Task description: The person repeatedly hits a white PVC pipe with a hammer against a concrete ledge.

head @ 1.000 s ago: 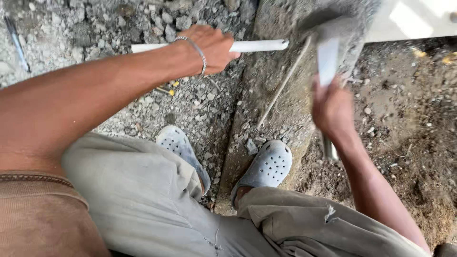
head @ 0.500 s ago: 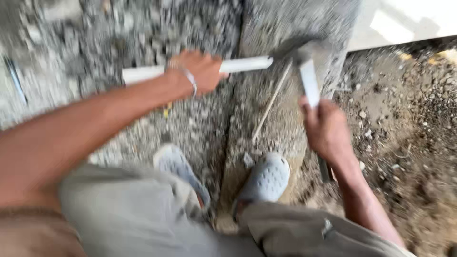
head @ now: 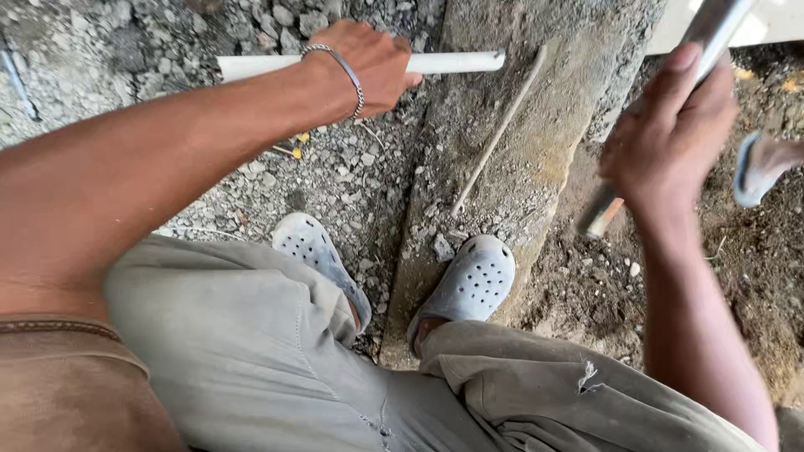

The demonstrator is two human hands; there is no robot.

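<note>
My left hand (head: pixel 368 63), with a metal bracelet on the wrist, grips a white plastic pipe (head: pixel 456 62) that lies across gravel and reaches onto a concrete beam (head: pixel 511 142). Raised at the right, my right hand (head: pixel 670 134) is closed around the metal handle of a hammer (head: pixel 712 29); the handle's lower end sticks out below my fist, and its head is out of view. A thin steel rod (head: pixel 498 134) lies slantwise on the beam just right of the pipe's end.
Loose grey gravel (head: pixel 167 33) covers the ground on the left and dark soil (head: pixel 754 276) lies to the right of the beam. My feet in grey perforated clogs (head: pixel 473 280) stand either side of the beam's near end. A blurred grey object (head: pixel 758 163) shows at the right edge.
My right hand has swung the hammer up and to the right, away from the pipe's end. The left hand keeps holding the pipe in the same place.
</note>
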